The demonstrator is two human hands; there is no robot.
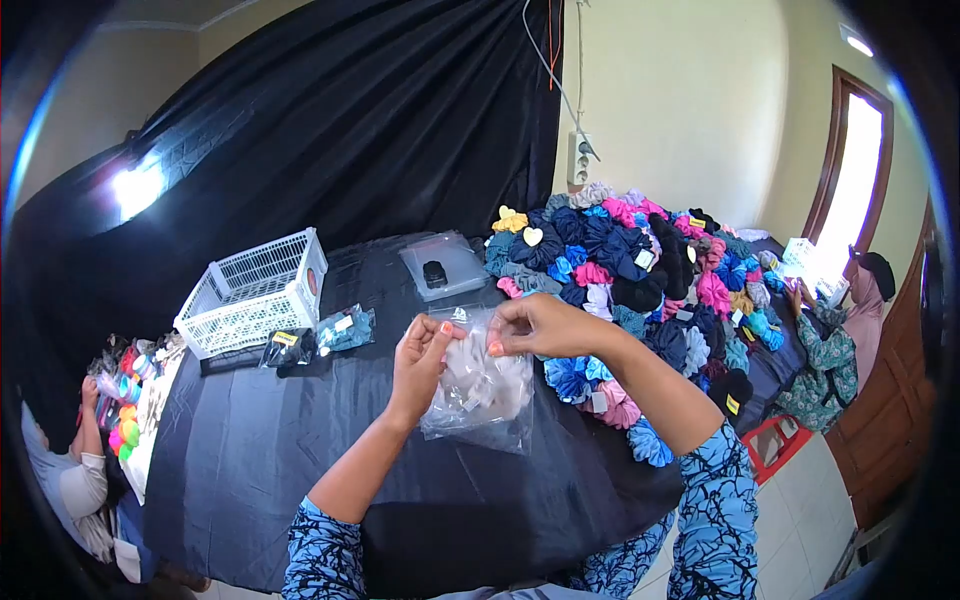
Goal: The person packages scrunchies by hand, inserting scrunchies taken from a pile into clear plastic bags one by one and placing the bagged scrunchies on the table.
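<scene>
A clear plastic bag [515, 437] with a pale grey scrunchie [485, 380] inside lies before me on the black-covered table. My left hand [422, 358] pinches the bag's upper left edge between thumb and fingers. At its upper right, my right hand [540, 326] is closed in a pinch on the same bag, close to the left one. Beyond my right hand rises a big heap of scrunchies [660, 290] in blue, pink, black, grey and yellow, several with small tags. Left of the hands lie a bagged teal scrunchie [346, 331] and a bagged black scrunchie [287, 347].
A white plastic crate [255, 295] stands at the back left. Flat clear bags [445, 262] are stacked behind my hands, with a small black object [434, 274] on top. One person [850, 340] works at the right, another [75, 475] beside colourful goods at the left.
</scene>
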